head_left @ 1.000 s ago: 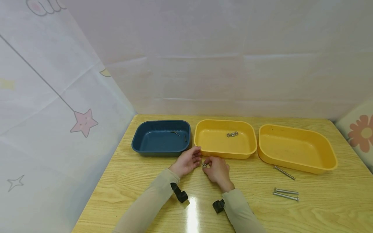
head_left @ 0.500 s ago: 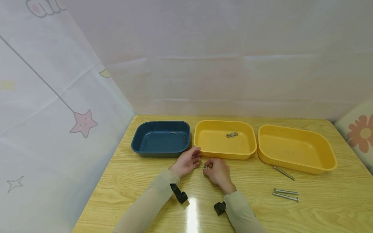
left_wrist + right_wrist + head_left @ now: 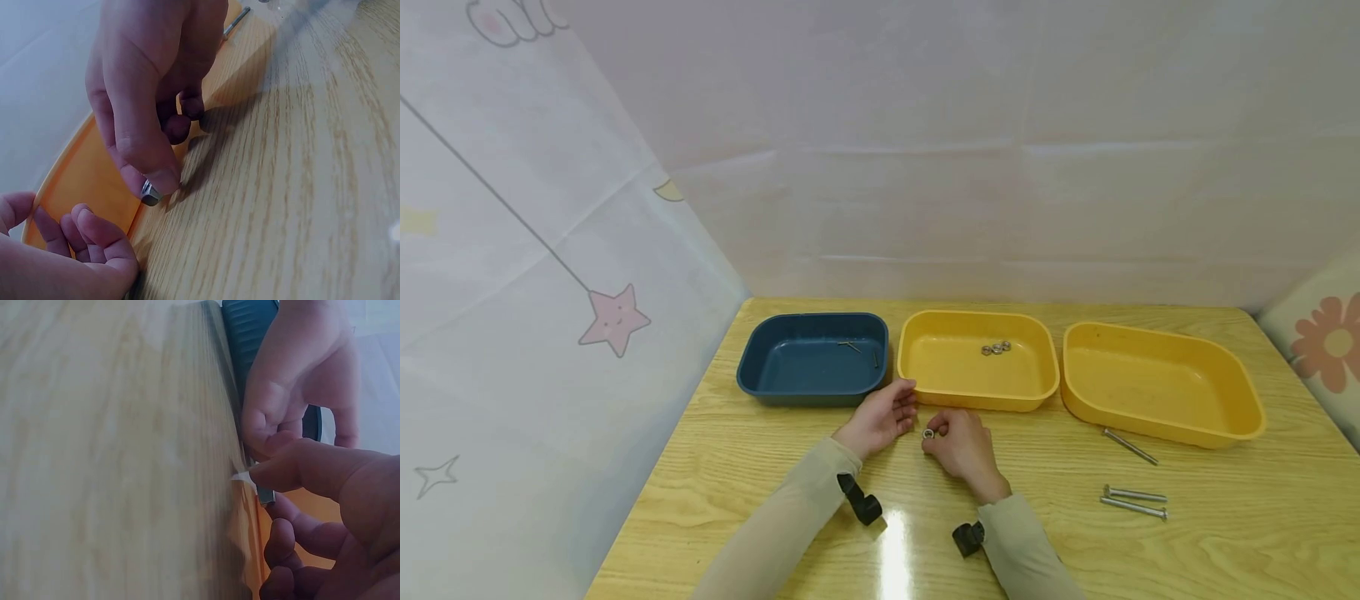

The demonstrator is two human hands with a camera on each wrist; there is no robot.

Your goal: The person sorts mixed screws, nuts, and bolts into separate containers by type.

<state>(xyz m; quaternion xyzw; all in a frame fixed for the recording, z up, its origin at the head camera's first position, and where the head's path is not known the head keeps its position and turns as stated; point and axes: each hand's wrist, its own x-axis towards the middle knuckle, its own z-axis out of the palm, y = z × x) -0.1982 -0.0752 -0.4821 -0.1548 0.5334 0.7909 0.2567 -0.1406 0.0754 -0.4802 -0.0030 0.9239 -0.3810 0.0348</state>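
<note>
My right hand (image 3: 961, 442) pinches a small metal nut (image 3: 928, 433) between thumb and fingertips, low over the wooden table. In the left wrist view the nut (image 3: 150, 194) sticks out below the thumb, its flat side showing. My left hand (image 3: 883, 417) is just left of it, fingers loosely bent, one fingertip at the near left corner of the middle yellow tray (image 3: 977, 402). Nothing shows between the left fingers. Several more nuts (image 3: 997, 349) lie together inside that tray. In the right wrist view the nut (image 3: 266, 495) is partly hidden by the right fingers.
A blue tray (image 3: 812, 398) with a few thin small metal pieces (image 3: 853, 345) stands at the left. Another yellow tray (image 3: 1157, 432) sits at the right. In front of it three long bolts (image 3: 1135, 493) lie on the table (image 3: 700, 500). Cloth walls enclose the table.
My right hand has drawn slightly back toward the body with the nut in its fingers. The left hand, the trays and the bolts stay as they were.
</note>
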